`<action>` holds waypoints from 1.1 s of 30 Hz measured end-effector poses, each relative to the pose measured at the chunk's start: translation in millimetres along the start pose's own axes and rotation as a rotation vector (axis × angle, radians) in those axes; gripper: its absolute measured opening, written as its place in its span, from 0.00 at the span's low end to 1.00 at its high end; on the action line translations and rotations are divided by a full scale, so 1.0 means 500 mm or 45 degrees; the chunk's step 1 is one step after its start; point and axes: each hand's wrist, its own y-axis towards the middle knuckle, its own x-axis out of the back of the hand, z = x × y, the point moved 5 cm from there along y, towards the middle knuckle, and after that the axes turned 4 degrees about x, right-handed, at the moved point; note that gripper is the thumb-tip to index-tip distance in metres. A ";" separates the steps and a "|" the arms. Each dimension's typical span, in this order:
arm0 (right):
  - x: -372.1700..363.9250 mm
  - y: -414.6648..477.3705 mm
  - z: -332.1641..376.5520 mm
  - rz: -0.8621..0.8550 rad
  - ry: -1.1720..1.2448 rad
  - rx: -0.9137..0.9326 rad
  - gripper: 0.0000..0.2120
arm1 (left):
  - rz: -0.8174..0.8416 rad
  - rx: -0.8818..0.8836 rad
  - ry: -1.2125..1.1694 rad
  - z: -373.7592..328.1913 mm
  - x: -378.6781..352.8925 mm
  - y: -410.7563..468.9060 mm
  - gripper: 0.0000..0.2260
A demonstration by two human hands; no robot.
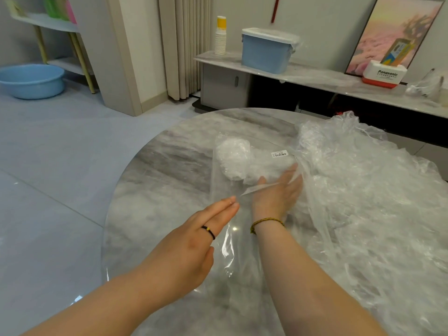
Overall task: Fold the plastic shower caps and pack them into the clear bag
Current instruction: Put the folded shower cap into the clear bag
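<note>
Hands over a round marble worktop (169,151), seen from my head camera. The left hand (194,241) lies with fingers straight and together, a black ring on one finger, its fingertips touching the near left part of the clear bag (232,253). The right hand (276,192), with a braided bracelet (266,221) at the wrist, is flat and spread at the bag's mouth. A fold of clear film crosses its back, and I cannot tell whether the hand is inside the bag. Neither hand grips anything.

The bag lies flat, running away from me. A wad of folded shower caps (234,158) sits inside its far end, beside a small barcode label (279,154).

Crowding the right side, a big heap of loose shower caps (363,190) covers that half of the worktop and laps against the bag's right edge and my right fingers.

Beyond, a low cabinet (225,86) carries a stack of paper cups (220,37), a blue lidded box (266,54) and a white and red carton (384,73). A blue basin (31,80) stands on the floor at far left.
</note>
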 end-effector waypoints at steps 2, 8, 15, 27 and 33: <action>-0.003 0.009 0.005 0.034 0.008 0.134 0.29 | -0.017 0.005 0.028 0.000 0.001 -0.003 0.37; 0.036 0.088 0.022 0.075 -0.009 0.248 0.15 | 0.076 0.078 -0.070 0.002 -0.003 0.004 0.39; -0.019 0.113 0.041 0.239 -0.722 0.480 0.18 | 0.102 0.087 -0.013 0.024 -0.006 -0.002 0.39; -0.086 0.114 -0.010 0.683 -1.144 0.483 0.25 | 0.510 0.386 0.022 0.018 -0.020 0.016 0.35; -0.059 0.094 0.010 0.571 -1.062 0.475 0.27 | 0.405 0.530 -0.022 0.032 -0.009 0.020 0.36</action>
